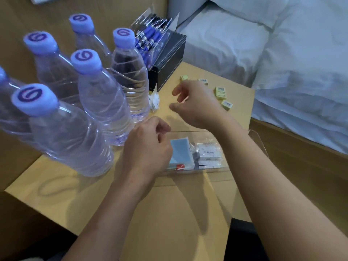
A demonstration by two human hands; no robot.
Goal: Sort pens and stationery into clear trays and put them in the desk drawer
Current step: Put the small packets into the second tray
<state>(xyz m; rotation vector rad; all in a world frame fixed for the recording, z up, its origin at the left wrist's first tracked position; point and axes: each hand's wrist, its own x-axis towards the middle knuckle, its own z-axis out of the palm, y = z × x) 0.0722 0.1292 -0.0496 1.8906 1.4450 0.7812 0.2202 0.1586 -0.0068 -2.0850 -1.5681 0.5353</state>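
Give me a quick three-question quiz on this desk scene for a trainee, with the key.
1. Which hand is over the left end of the near clear tray?
2. True or false: the tray of blue pens stands on the black box.
3. Where do the small yellow blocks lie?
A) in the near clear tray
B) on the desk, near the bed
C) on the black box

Key: 1 the left hand; 2 true; 3 B.
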